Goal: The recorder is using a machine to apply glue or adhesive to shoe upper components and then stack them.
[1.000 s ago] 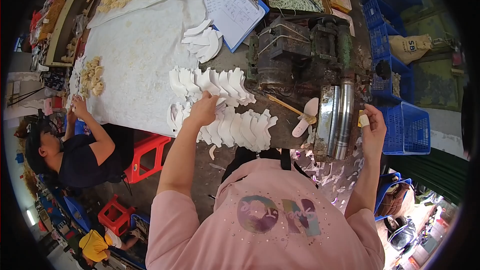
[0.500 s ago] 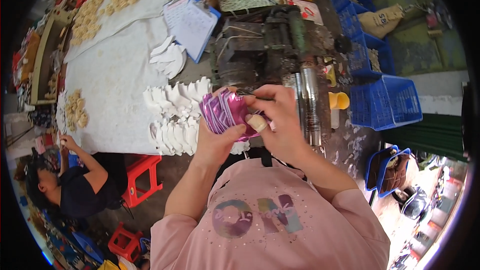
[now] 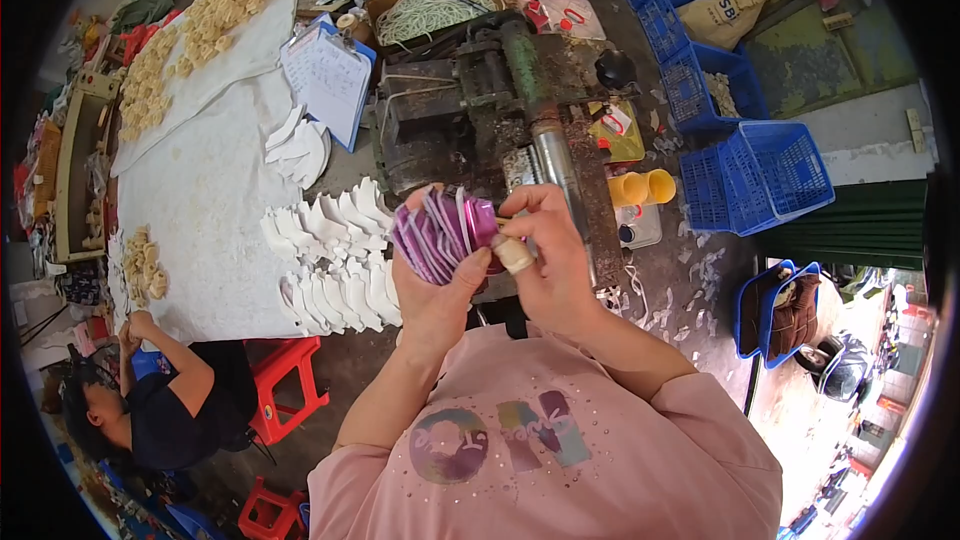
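My left hand [image 3: 432,305] is closed around a stack of shiny purple curved pieces [image 3: 440,232] with whitish edges, held above the table's near edge. On its right side my right hand [image 3: 552,258] is bent in a pinch against the stack's glossy end. A beige wrap [image 3: 515,253] seems to cover the right thumb. Whatever thin thing lies between the right fingertips is too small to name. Just left of my hands, white curved pieces [image 3: 330,225] stand in two rows on the table, shaped much like the purple ones.
A dark metal machine [image 3: 430,120] stands beyond my hands. A clipboard [image 3: 328,80] and tan pieces [image 3: 215,20] lie on the white cloth [image 3: 190,210]. Yellow cups [image 3: 628,188] and blue crates [image 3: 780,175] are at right. Another person [image 3: 165,390] sits at left by red stools [image 3: 285,390].
The purple stack has turned in my left hand, so more of its layered edges show. My right fingers have shifted along its end. The whole view has moved slightly.
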`<state>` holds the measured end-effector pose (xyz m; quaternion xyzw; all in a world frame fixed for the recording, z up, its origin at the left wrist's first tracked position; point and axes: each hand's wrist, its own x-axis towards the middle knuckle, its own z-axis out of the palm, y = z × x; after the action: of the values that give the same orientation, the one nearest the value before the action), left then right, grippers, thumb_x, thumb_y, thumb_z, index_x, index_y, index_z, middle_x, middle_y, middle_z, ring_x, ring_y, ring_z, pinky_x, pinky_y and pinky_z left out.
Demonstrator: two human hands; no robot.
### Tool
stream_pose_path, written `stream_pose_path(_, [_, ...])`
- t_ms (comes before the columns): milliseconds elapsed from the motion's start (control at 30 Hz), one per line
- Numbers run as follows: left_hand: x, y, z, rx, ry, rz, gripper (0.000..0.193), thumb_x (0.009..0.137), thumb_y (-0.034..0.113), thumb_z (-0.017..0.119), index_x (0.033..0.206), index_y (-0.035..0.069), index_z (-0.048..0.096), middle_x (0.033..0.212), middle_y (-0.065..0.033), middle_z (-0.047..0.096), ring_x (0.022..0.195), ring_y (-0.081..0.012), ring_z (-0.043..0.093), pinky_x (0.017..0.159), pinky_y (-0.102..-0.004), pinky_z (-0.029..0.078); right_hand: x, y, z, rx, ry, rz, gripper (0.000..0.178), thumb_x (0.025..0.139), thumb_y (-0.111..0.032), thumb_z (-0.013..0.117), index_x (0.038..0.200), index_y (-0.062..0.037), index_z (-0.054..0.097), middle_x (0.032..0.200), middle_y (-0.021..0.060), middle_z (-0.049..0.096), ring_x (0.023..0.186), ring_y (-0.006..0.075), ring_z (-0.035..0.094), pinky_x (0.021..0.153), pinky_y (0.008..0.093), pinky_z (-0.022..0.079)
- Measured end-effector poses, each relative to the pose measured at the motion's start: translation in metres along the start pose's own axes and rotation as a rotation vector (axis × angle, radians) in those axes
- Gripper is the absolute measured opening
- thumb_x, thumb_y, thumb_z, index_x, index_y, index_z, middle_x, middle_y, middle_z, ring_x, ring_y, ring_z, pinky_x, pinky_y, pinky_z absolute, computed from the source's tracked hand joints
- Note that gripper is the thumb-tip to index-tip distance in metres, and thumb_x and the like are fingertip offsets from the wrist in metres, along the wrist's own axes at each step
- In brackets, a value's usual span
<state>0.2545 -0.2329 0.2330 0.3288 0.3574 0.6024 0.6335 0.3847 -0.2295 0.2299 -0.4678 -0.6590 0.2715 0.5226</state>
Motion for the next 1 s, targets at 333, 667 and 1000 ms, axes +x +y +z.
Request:
stream_pose_path(333, [0.012,-0.018,-0.020,1.087,-0.558,0.044,0.064,0.069,-0.007,0.057,0.129,0.007,0.040,0.123,-0.0156,0.044,0.107,-0.0326,0.053,0.089,-0.0359,0.045,0.038,0.058,-0.141,-0.720,-0.549,0.263,0.011,0.077,0.001,0.051,0.084,-0.0042,0.056,0.078,0.0134,0.059,0.078,0.0304,0.055,0.072,0.0380,0.041])
stream_pose_path(667, [0.014,-0.025,-0.007,0.973,-0.546,-0.097,0.059,0.066,-0.005,0.057,0.124,-0.001,0.044,0.127,-0.0166,0.040,0.115,-0.0361,0.046,0.095,-0.0382,0.040,0.019,0.077,-0.103,-0.354,-0.292,0.425,0.025,0.075,-0.003,0.064,0.100,-0.0058,0.061,0.076,0.0077,0.061,0.069,0.0207,0.059,0.069,0.0315,0.044])
stream_pose_path(1000, [0.030,0.037,-0.177,1.209,0.000,0.140,0.064,0.063,-0.009,0.059,0.123,0.004,0.042,0.115,-0.0170,0.051,0.110,-0.0352,0.051,0.093,-0.0386,0.041,0.009,0.078,-0.113,-0.186,-0.070,0.602,0.023,0.086,-0.001,0.054,0.109,-0.0010,0.055,0.088,0.0040,0.059,0.081,0.0095,0.054,0.073,0.0225,0.042])
